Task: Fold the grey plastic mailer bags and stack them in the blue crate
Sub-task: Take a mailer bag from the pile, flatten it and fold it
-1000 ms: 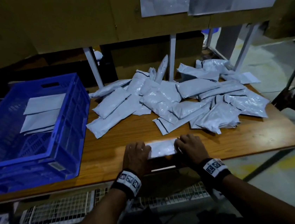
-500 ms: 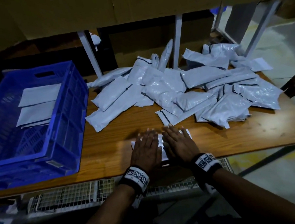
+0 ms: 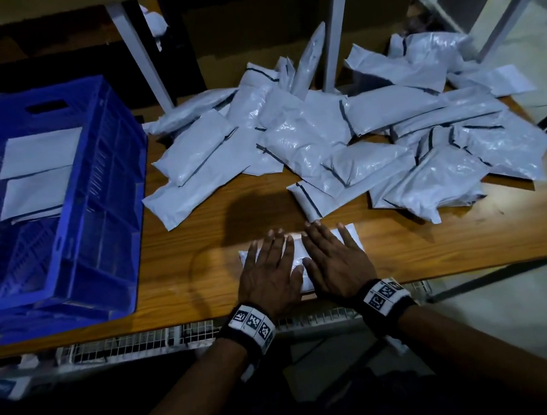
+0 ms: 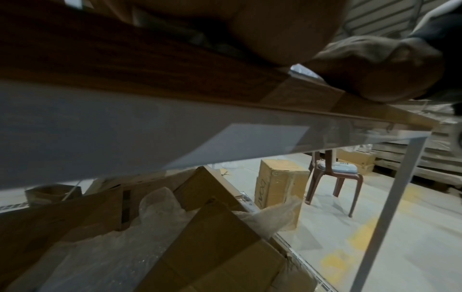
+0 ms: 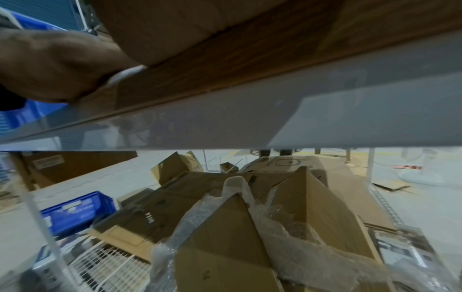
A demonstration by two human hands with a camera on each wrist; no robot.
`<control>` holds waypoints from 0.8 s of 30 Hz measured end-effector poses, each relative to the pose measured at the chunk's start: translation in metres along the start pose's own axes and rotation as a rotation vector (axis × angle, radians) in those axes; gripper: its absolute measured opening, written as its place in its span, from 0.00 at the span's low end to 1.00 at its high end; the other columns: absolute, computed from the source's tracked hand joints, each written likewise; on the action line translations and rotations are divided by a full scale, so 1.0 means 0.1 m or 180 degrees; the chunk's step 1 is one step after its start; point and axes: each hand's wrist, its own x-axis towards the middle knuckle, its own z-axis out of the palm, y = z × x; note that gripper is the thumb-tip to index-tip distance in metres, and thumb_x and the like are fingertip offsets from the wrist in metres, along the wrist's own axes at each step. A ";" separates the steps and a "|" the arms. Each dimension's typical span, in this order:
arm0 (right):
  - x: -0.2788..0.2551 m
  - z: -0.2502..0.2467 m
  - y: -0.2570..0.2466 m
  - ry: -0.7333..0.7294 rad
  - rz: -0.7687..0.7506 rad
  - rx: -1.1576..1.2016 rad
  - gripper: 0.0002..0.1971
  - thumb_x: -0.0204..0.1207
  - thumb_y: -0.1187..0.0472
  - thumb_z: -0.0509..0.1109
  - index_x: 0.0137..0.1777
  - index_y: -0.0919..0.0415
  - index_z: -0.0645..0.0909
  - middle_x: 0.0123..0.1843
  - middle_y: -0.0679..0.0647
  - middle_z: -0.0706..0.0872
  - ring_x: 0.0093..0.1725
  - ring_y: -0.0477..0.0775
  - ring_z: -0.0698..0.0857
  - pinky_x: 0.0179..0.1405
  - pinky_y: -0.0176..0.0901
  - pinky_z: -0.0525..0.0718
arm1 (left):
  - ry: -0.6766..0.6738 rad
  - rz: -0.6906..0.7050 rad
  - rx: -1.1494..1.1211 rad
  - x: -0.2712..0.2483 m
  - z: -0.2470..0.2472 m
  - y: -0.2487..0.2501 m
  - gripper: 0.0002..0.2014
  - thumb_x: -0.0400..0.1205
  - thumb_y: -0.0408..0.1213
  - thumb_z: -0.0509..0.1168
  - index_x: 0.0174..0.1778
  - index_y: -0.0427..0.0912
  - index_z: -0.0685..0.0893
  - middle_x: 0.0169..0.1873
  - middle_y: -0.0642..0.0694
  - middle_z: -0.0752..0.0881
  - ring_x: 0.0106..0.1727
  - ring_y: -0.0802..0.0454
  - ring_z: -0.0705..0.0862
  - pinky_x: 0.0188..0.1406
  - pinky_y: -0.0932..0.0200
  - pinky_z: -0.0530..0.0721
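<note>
Both hands, left hand (image 3: 269, 272) and right hand (image 3: 334, 261), lie spread flat on the folded mailer bag (image 3: 297, 266) beneath your palms. It looks light, slick, springy; pinch its folded edges.

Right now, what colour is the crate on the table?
Blue crate, clearest in the head view.

A brown wooden surface (image 3: 406, 246) stands on grey metal legs (image 4: 390, 207). Under it lie cardboard boxes (image 5: 312, 207) and crinkly clear plastic wrap (image 5: 200, 217). A brown chair (image 4: 335, 177) stands on the floor further off.
</note>
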 end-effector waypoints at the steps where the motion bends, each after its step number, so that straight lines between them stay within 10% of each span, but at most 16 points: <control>1: 0.00 0.00 0.00 0.0002 -0.0002 0.0007 0.32 0.91 0.44 0.43 0.87 0.60 0.66 0.90 0.58 0.62 0.90 0.57 0.57 0.86 0.70 0.56 | 0.0010 -0.0007 -0.0010 0.00 0.01 0.00 0.34 0.89 0.57 0.43 0.87 0.41 0.67 0.87 0.39 0.65 0.89 0.42 0.60 0.87 0.36 0.56; 24: 0.02 -0.03 -0.08 -0.0071 0.0205 -0.0162 0.30 0.91 0.44 0.45 0.86 0.55 0.69 0.90 0.55 0.64 0.91 0.57 0.55 0.85 0.74 0.53 | -0.0037 -0.0279 -0.0184 0.00 -0.02 0.02 0.31 0.87 0.60 0.48 0.85 0.55 0.71 0.86 0.44 0.68 0.89 0.37 0.59 0.83 0.24 0.54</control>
